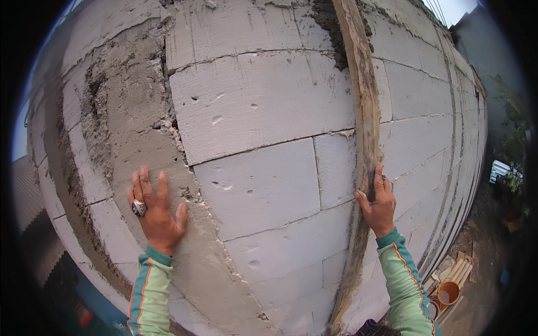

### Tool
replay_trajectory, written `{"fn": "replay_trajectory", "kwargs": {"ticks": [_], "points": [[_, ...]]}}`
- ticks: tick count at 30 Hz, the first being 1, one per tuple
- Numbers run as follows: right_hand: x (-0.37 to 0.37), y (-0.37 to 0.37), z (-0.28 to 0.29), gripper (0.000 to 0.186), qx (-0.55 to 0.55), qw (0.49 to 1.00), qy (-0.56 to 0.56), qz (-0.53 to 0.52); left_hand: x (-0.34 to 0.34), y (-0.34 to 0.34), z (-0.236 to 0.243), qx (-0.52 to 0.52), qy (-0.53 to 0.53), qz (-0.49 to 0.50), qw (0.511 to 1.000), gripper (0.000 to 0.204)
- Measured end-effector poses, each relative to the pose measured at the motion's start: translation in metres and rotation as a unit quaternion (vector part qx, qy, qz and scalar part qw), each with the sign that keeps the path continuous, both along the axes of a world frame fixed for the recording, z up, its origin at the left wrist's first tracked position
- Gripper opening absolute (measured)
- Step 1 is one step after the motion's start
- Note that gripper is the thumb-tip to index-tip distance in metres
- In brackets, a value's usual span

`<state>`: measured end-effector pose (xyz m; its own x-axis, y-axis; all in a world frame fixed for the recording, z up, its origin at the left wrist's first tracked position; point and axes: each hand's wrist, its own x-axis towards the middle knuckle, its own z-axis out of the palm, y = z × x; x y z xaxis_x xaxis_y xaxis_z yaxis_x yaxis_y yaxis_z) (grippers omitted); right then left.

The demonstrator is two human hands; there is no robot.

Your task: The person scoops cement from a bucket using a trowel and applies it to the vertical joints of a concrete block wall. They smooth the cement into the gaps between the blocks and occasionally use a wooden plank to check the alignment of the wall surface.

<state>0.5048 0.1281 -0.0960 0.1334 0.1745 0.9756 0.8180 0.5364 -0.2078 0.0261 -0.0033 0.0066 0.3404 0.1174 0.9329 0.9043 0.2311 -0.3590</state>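
My left hand (pixel 157 215) lies against a rough grey concrete column (pixel 131 140) in the block wall, fingers spread, a ring on one of them. Over to the right, my right hand (pixel 379 208) grips a long, weathered wooden plank (pixel 364 101), its thumb across the plank's face and its fingers along the right edge. The plank runs from the top of the view to the bottom, upright against the wall. Between my hands are large pale blocks (pixel 258 185) with thin joints and small chips. Dark wet-looking mortar (pixel 335 33) shows beside the plank's upper part.
An orange bucket (pixel 448 292) stands at the lower right near some lengths of wood (pixel 460 271). Green plants (pixel 513 117) grow beyond the wall's right end. A corrugated roof (pixel 31 193) is at the far left. A dark mortar-filled groove (pixel 70 185) runs down the wall's left side.
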Motion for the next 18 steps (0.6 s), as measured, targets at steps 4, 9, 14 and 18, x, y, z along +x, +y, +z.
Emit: {"fn": "replay_trajectory", "kwargs": {"ticks": [4,9,14,18], "points": [[-0.025,-0.033,-0.05,0.091,-0.03,0.994,0.045,0.098,-0.007,-0.001,-0.001,0.008,0.006,-0.002,1.0,0.072],[0.0,-0.074,-0.1,0.078,-0.06,0.972,0.137,0.181,-0.009,0.005,-0.006,0.007,0.001,-0.008,1.0,0.07],[0.045,-0.075,-0.154,0.069,-0.036,0.972,0.213,0.093,-0.005,0.007,-0.002,0.017,0.007,-0.015,1.0,0.07],[0.066,-0.086,-0.168,0.087,-0.049,0.981,0.183,-0.032,-0.005,0.004,-0.001,0.013,0.013,-0.017,1.0,0.068]]}}
